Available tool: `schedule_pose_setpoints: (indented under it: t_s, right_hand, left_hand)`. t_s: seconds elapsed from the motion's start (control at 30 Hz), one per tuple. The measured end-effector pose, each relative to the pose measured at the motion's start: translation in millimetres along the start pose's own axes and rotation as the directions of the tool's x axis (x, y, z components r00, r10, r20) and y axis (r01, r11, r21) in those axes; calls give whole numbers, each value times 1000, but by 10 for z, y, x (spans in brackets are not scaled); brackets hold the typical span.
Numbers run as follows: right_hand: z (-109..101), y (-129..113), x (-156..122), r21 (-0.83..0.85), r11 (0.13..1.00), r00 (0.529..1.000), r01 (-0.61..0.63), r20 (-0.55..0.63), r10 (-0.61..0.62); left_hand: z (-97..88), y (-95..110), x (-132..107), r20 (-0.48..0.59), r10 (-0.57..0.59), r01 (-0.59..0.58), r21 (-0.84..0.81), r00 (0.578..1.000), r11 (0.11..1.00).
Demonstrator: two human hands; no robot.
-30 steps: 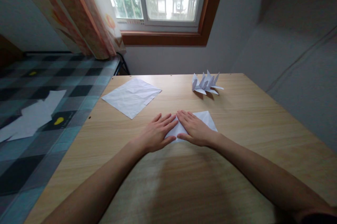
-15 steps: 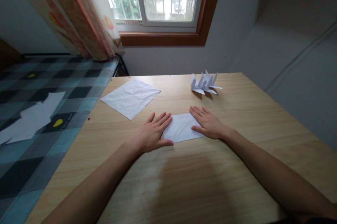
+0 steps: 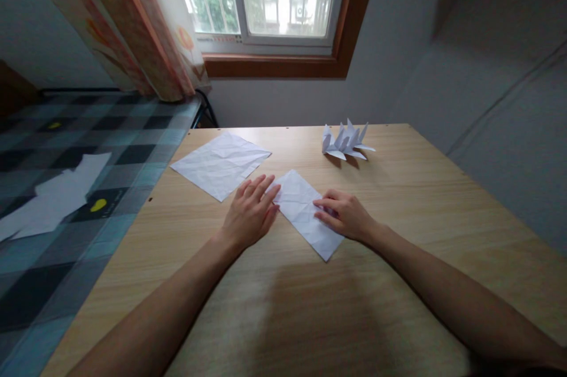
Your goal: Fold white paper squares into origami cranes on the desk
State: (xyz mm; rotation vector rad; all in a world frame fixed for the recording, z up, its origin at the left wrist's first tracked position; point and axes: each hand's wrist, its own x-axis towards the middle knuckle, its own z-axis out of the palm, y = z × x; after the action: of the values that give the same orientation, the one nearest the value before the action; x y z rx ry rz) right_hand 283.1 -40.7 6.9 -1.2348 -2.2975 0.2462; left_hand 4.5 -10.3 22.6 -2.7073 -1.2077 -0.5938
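Observation:
In front of me a creased white sheet of paper (image 3: 305, 211) lies on the wooden table, folded to a rectangle and turned slantwise. My left hand (image 3: 252, 208) rests at its upper left edge, fingers stretched out and fingertips touching the paper. Over the paper's right side is my right hand (image 3: 348, 213), its fingers a little bent and apart from the thumb. Its fingertips press on the paper, and part of the right edge is hidden under it.
A larger creased white square (image 3: 221, 164) lies at the table's back left. Several folded paper cranes (image 3: 348, 140) stand in a row at the back right. To the left, white paper pieces (image 3: 57, 197) lie on a checked cloth (image 3: 39, 282).
The folded paper has turned from lying sideways to slanting, with one corner toward me. My left hand has slid left and up; my right hand's fingers have bent from lying flat.

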Motion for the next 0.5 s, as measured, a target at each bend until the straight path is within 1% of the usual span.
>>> schedule_pose_setpoints:
  t_s: [0.07, 0.13, 0.2, 0.27, 0.3, 0.4, 0.5]
  right_hand:
    - [40, -115, 10, 65, 998, 1000, 10, -15, -9]
    - [73, -214, 22, 108, 993, 999, 40, -30, -37]
    - [100, -284, 34, 77, 991, 994, 108, -10, -107]
    - [121, -325, 41, -13, 985, 983, 174, 68, -173]
    - [129, -338, 41, -63, 979, 975, 193, 124, -184]
    - [148, -368, 23, -172, 966, 954, 194, 262, -145]
    - [157, -417, -14, -217, 959, 942, 183, 317, -108]
  left_hand:
    - [0, 52, 0, 98, 51, -47, -51, 994, 998]
    - [11, 89, 0, 193, 59, -44, -82, 980, 996]
    - [29, 103, 2, 247, 44, -22, -90, 968, 996]
    - [47, 98, 4, 271, 23, 0, -85, 962, 996]
    - [55, 91, 6, 279, 10, 13, -80, 960, 997]
    - [65, 77, 10, 304, -32, 51, -52, 952, 997]
    - [61, 75, 19, 332, -75, 87, -21, 940, 996]
